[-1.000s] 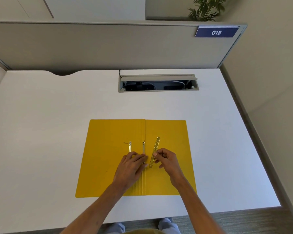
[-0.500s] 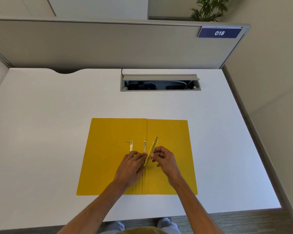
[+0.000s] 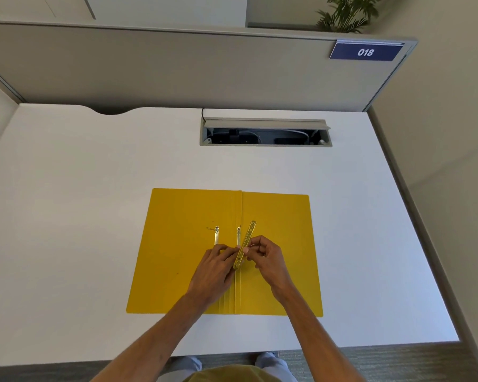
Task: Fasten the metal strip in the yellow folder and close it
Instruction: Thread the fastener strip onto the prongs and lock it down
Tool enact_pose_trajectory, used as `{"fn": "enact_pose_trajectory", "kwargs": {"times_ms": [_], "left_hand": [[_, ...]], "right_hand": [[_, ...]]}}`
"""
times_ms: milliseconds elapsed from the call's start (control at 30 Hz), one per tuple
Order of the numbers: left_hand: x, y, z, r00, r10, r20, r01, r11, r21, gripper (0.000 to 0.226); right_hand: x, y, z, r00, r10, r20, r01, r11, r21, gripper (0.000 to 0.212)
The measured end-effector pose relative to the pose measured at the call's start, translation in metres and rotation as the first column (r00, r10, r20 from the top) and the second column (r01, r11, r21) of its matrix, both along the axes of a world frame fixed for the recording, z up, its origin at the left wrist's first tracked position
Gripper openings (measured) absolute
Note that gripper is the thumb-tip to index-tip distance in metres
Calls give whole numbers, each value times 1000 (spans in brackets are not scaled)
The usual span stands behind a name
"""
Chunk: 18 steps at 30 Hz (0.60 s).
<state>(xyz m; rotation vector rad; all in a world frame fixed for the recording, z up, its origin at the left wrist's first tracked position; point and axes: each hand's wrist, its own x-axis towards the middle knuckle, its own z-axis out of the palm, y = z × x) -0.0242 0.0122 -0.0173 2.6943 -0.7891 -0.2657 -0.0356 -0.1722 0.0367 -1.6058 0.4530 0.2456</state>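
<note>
White surface (image 3: 80, 216) in an office cubicle, with a grey partition behind it and a cable box sunk in near the far edge. On the surface, close to the person, the folder (image 3: 182, 210) lies open and flat, spine running away from the person.

Two thin metal prongs (image 3: 216, 238) lie on the left half, just beside the spine, pointing away. The strip (image 3: 247, 241) is not yet on them. The right hand (image 3: 265, 256) pinches it near its lower end, fingers closed on it, and holds it tilted above the spine, the far end leaning to the right. The left hand (image 3: 214, 267) rests on the folder at the near ends of the prongs, fingers curled; I cannot tell if it grips a prong or only presses there.

To my judgement, the work is at an early stage. The strip must be threaded over both prongs, the prongs bent down and locked, and then the cover folded shut. None of this is done.
</note>
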Motion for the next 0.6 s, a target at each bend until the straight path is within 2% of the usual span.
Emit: {"fn": "enact_pose_trajectory", "kwargs": {"times_ms": [600], "left_hand": [[-3,0,-1,999,-4,47,3,1000,9,43]], "right_hand": [[-2,-6,-3,998,-57,3,57,998,-26,17]]}}
